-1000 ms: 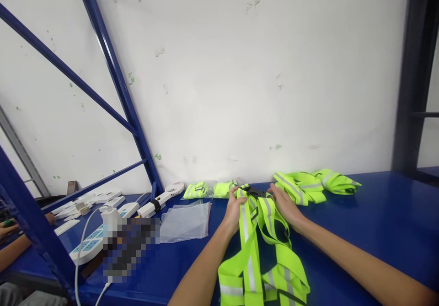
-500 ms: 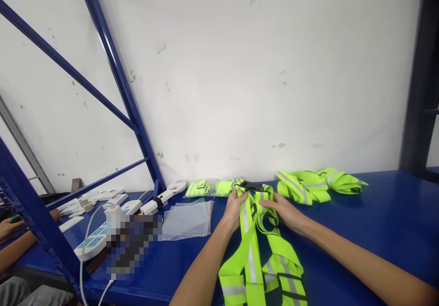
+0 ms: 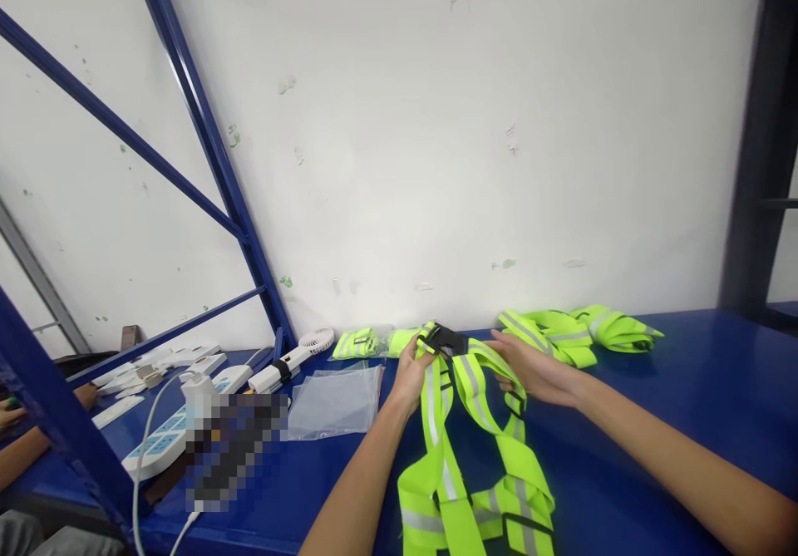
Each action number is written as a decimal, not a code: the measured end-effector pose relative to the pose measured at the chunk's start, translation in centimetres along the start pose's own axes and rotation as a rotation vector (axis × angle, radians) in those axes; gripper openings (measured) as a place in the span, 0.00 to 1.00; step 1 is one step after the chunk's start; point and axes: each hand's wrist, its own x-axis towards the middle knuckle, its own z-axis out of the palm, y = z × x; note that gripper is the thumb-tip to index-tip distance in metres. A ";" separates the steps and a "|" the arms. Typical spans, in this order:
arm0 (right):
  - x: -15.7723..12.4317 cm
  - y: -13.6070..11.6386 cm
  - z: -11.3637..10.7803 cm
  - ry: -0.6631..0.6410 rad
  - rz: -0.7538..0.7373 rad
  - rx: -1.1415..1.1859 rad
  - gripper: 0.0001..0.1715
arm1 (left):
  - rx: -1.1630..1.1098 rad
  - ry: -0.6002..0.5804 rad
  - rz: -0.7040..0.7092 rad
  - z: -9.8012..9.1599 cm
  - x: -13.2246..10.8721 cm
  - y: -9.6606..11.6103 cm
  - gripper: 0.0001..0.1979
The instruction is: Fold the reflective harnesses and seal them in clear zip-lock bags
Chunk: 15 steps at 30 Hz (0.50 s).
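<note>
A neon-yellow reflective strap vest (image 3: 445, 473) with silver stripes hangs from my hands down over the table's front part. My left hand (image 3: 411, 373) is closed on its upper left strap, right beside the black buckle (image 3: 445, 339), which faces up. On the other side, my right hand (image 3: 536, 371) grips the upper right strap, its fingers partly hidden behind the webbing. Black sliders show along the straps, and the vest's bottom runs out of view.
Behind my right hand lie more bundled reflective vests (image 3: 561, 332). Bagged yellow bundles (image 3: 357, 343) rest by the wall. Clear plastic bags (image 3: 337, 402), a white handheld fan (image 3: 317, 340) and a power strip (image 3: 159, 448) are left. Another person's arm (image 3: 31, 456) shows beyond the blue rack post (image 3: 68, 415).
My right hand has moved outward to the right, drawing its strap away from the left one. The buckle now shows more clearly, and the gap between the straps is wider.
</note>
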 end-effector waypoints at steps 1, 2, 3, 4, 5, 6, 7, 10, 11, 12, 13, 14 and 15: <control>0.0 0.1 0.1 -0.015 -0.010 0.026 0.14 | 0.020 0.031 0.028 0.1 0.1 -0.3 0.22; 0.0 0.2 0.2 -0.032 -0.018 0.031 0.11 | 0.038 0.058 0.056 0.2 0.1 -0.6 0.21; 0.1 0.5 0.3 -0.052 -0.019 0.022 0.10 | 0.054 0.082 0.085 0.4 0.1 -0.9 0.21; 0.2 0.8 0.3 -0.079 -0.009 0.010 0.10 | 0.068 0.102 0.111 0.7 0.0 -1.0 0.20; 0.3 1.1 0.4 -0.106 0.011 -0.002 0.10 | 0.082 0.118 0.134 0.9 -0.1 -1.2 0.20; 0.3 1.4 0.4 -0.124 0.031 -0.012 0.11 | 0.098 0.132 0.154 1.2 -0.3 -1.2 0.19; 0.4 1.7 0.6 -0.126 0.042 -0.026 0.11 | 0.113 0.152 0.170 1.4 -0.4 -1.3 0.19; 0.6 2.5 1.2 -0.051 0.014 -0.094 0.13 | 0.127 0.236 0.183 2.0 -0.8 -1.5 0.20; 0.8 2.7 1.5 -0.005 -0.008 -0.112 0.14 | 0.114 0.255 0.171 2.2 -0.8 -1.6 0.20; 0.9 2.9 1.7 0.039 -0.025 -0.123 0.15 | 0.092 0.259 0.152 2.3 -0.8 -1.8 0.20; 1.1 3.1 1.9 0.075 -0.041 -0.129 0.16 | 0.065 0.247 0.127 2.4 -0.9 -2.0 0.21; 1.3 3.4 2.0 0.101 -0.060 -0.134 0.17 | 0.038 0.219 0.098 2.6 -0.9 -2.2 0.21; 1.5 3.6 1.9 0.120 -0.096 -0.154 0.18 | 0.010 0.183 0.066 2.7 -0.9 -2.3 0.21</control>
